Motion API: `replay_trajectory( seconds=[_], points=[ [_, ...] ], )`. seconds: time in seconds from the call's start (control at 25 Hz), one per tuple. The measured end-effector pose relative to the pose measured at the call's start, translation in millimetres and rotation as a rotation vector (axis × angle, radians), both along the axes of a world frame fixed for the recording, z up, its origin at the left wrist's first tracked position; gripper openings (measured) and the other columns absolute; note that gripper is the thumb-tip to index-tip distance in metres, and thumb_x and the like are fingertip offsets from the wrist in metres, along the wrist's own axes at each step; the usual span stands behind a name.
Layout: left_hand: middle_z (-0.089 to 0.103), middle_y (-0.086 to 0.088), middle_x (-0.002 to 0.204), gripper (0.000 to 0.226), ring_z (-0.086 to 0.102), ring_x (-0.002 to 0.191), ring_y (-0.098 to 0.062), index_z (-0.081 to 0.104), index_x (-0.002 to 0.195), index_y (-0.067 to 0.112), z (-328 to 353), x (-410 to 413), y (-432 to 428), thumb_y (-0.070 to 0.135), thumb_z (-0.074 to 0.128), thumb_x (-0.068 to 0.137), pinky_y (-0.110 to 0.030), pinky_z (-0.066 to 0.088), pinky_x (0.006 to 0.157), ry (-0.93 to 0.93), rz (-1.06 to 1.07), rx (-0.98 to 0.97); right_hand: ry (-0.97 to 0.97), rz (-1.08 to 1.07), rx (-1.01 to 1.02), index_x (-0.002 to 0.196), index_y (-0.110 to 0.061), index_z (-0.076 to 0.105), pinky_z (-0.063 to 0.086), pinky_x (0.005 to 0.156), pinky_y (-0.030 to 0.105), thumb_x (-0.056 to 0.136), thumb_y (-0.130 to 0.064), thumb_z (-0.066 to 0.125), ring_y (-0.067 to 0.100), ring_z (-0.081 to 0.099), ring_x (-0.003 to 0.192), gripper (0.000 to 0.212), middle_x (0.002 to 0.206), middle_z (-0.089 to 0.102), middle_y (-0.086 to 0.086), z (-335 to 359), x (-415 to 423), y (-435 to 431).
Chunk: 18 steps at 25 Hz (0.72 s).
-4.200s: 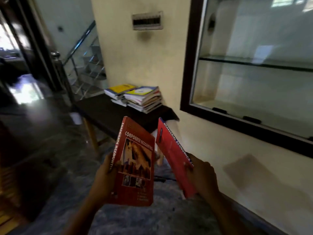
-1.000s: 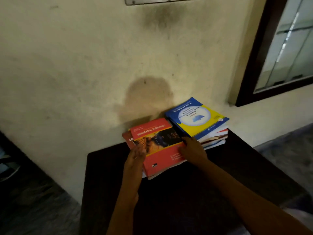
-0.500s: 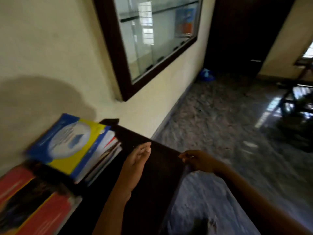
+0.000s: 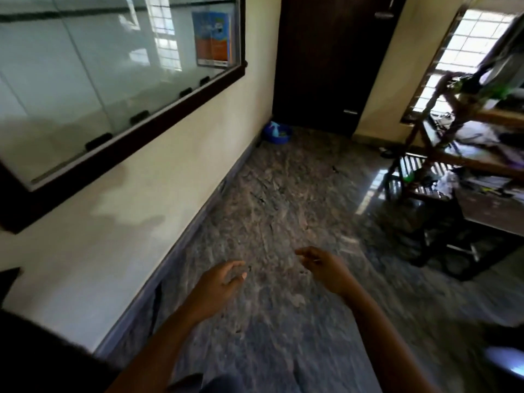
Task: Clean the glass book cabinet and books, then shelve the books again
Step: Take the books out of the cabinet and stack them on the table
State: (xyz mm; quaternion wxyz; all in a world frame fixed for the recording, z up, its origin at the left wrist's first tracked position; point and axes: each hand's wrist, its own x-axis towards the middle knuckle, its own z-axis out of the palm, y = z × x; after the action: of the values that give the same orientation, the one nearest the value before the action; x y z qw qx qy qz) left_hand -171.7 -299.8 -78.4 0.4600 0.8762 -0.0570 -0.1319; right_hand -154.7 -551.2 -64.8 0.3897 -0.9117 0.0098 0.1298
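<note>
Grey marble floor [image 4: 283,194], cream wall. Glass cabinet [image 4: 136,139] is set in the wall, long axis along it, far end toward the dark door [image 4: 326,66]. Blue basin [image 4: 276,133] sits beyond that end. Left hand [image 4: 218,285] and right hand [image 4: 326,268] hang below the cabinet, fingers loosely curled, empty.

Glossy glass cabinet [image 4: 85,80], polished stone floor [image 4: 283,208].

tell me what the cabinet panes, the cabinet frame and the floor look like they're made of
The cabinet panes look like clear, glossy glass: they mirror a bright window and show a shelf behind. The cabinet frame is dark brown, probably polished or laminated wood; any grain is too blurred to tell. The floor is likely polished stone, granite or marble: mottled grey-brown, with a shiny window reflection.
</note>
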Motion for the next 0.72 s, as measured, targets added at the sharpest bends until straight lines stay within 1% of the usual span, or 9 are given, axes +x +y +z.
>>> replay_trajectory(
  seconds=[0.04,0.08,0.16,0.2,0.32,0.48,0.56,0.68,0.72],
  points=[
    [0.063,-0.002,0.116,0.068,0.058,0.111,-0.012,0.063,0.115,0.009,2,28,-11,0.062,0.057,0.073,-0.011,0.037,0.086,-0.056,0.026,0.017,-0.010,-0.011,0.039,0.112,-0.024,0.058,0.037,0.066,0.017,0.096,-0.016,0.049,0.011,0.055,0.091,0.020,0.097,0.058,-0.003,2,29,-11],
    [0.064,-0.005,0.115,0.067,0.058,0.111,-0.015,0.063,0.114,0.006,0,58,-19,0.059,0.057,0.073,-0.011,0.037,0.084,-0.103,0.055,0.032,-0.016,-0.011,0.061,0.111,-0.025,0.058,0.038,0.065,0.017,0.096,-0.017,0.049,0.011,0.055,0.090,0.019,0.096,0.058,-0.004,3,61,-21],
    [0.061,-0.009,0.120,0.046,0.056,0.115,-0.020,0.061,0.118,0.004,-2,126,-24,0.037,0.061,0.085,-0.012,0.034,0.083,-0.132,0.118,0.116,-0.026,0.023,0.039,0.115,-0.022,0.059,0.039,0.068,0.019,0.097,-0.022,0.047,0.009,0.055,0.089,0.022,0.097,0.057,-0.006,5,135,-36],
    [0.059,-0.008,0.122,0.044,0.054,0.117,-0.021,0.060,0.120,0.005,-2,161,-24,0.034,0.059,0.087,-0.013,0.033,0.083,-0.139,0.133,0.148,-0.030,0.042,0.025,0.118,-0.020,0.059,0.039,0.070,0.020,0.097,-0.023,0.046,0.008,0.055,0.086,0.024,0.099,0.057,-0.005,6,174,-41],
    [0.052,-0.010,0.133,0.042,0.048,0.124,-0.022,0.054,0.128,0.009,-3,268,-13,0.033,0.053,0.093,-0.020,0.034,0.093,-0.151,0.142,0.261,-0.026,0.069,0.031,0.124,-0.018,0.056,0.038,0.070,0.020,0.098,-0.021,0.044,0.004,0.051,0.076,0.028,0.111,0.060,0.003,7,290,-45],
    [0.044,-0.010,0.141,0.045,0.041,0.131,-0.022,0.044,0.136,0.011,9,406,-12,0.023,0.054,0.094,-0.023,0.030,0.103,-0.169,0.183,0.340,-0.095,0.157,0.052,0.124,-0.009,0.055,0.037,0.061,0.010,0.097,-0.014,0.045,0.008,0.052,0.085,0.030,0.117,0.060,0.008,9,437,-50],
    [0.046,-0.011,0.139,0.044,0.043,0.129,-0.023,0.046,0.134,0.009,18,472,-21,0.023,0.054,0.093,-0.024,0.031,0.104,-0.240,0.215,0.347,-0.093,0.186,0.074,0.122,-0.009,0.057,0.038,0.064,0.013,0.096,-0.013,0.047,0.012,0.056,0.089,0.029,0.111,0.062,0.004,6,507,-57],
    [0.049,-0.008,0.136,0.038,0.045,0.127,-0.022,0.050,0.131,0.010,26,547,-38,0.022,0.054,0.094,-0.024,0.032,0.103,-0.257,0.323,0.309,-0.013,0.177,0.070,0.113,-0.012,0.062,0.034,0.060,0.013,0.095,-0.013,0.050,0.003,0.047,0.068,0.022,0.081,0.053,-0.011,-17,590,-71],
    [0.050,-0.007,0.136,0.037,0.045,0.126,-0.021,0.051,0.130,0.012,22,569,-46,0.022,0.053,0.094,-0.025,0.033,0.103,-0.273,0.382,0.297,0.027,0.181,0.073,0.108,-0.017,0.062,0.033,0.060,0.012,0.095,-0.012,0.049,0.001,0.044,0.066,0.019,0.077,0.049,-0.012,-30,616,-79]
  ],
)
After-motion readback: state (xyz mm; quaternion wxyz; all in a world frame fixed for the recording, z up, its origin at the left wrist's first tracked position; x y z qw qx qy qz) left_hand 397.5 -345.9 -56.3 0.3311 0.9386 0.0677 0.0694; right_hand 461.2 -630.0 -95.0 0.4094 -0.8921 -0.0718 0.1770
